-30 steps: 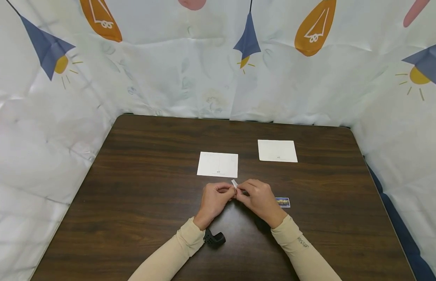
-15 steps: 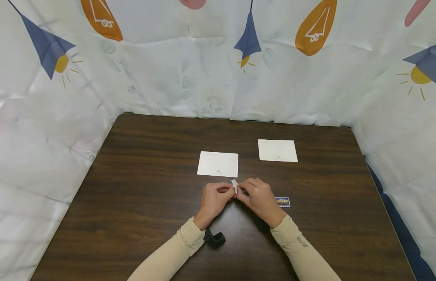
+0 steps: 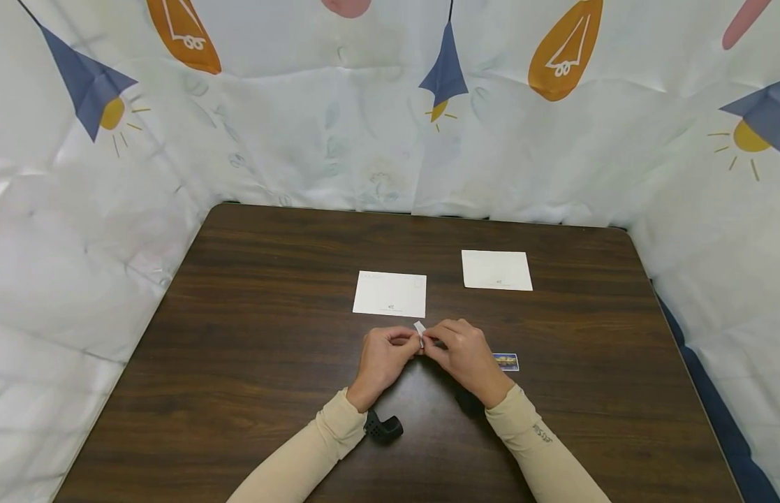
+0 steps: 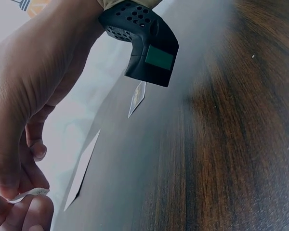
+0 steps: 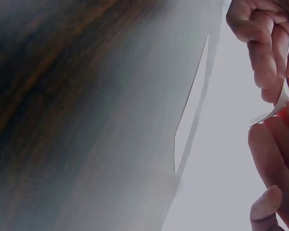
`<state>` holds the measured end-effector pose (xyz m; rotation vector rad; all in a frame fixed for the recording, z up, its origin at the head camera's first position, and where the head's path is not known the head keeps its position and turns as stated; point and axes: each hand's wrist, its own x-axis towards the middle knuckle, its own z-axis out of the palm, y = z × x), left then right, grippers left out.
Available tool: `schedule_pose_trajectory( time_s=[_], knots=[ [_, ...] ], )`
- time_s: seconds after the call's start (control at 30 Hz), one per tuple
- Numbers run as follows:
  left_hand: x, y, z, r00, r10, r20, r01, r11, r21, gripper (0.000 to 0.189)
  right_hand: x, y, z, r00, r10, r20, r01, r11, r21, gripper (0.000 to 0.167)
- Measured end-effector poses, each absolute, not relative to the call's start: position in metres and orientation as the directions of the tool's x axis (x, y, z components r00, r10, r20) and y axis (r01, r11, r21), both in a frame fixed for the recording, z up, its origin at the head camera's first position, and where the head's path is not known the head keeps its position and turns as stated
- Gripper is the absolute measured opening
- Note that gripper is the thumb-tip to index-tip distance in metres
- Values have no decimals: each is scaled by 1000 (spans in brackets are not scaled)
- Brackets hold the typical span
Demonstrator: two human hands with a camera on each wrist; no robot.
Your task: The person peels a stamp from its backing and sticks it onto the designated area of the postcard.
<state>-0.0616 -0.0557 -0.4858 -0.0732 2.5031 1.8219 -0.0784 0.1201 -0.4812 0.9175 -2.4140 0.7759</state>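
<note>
Both hands meet just in front of the nearer white postcard (image 3: 390, 294). My left hand (image 3: 385, 356) pinches a small white slip of paper (image 3: 419, 327) between thumb and fingers. From the other side, my right hand (image 3: 460, 353) pinches the same slip. Up close in the left wrist view, the slip (image 4: 31, 193) looks thin and slightly bent, partly hidden by fingertips. In the right wrist view the slip (image 5: 274, 111) curves between the two hands' fingers. A small picture stamp (image 3: 506, 362) lies on the table beside the right hand, partly covered by it.
A second white postcard (image 3: 497, 270) lies farther back to the right on the dark wooden table (image 3: 239, 335). A black wrist device (image 3: 385, 427) sits at the left cuff. A patterned white curtain (image 3: 270, 126) hangs behind the table.
The slip turned to show a little more of its face half a second ago and now stands more edge-on. Both hands stay almost in place; postcards and stamp have not moved.
</note>
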Motion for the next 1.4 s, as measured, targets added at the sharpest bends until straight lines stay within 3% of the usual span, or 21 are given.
schedule_pose_trajectory(
  time_s=[0.27, 0.67, 1.17, 1.4],
  knots=[
    [-61, -57, -485, -997, -15, -76, -77, 316, 946, 13, -77, 119, -480, -700, -466, 542, -690, 636, -345, 12],
    [-61, -58, -487, -996, -13, -88, -88, 316, 945, 14, -77, 115, -478, -641, -549, 537, -724, 664, -186, 9],
    [-62, -59, -486, -998, 28, -63, -47, 381, 923, 16, -79, 118, -477, -585, -594, 553, -759, 641, -114, 8],
    [-62, -58, -485, -998, 19, -52, -40, 405, 913, 15, -76, 113, -482, -598, -584, 550, -740, 665, -98, 9]
  ],
)
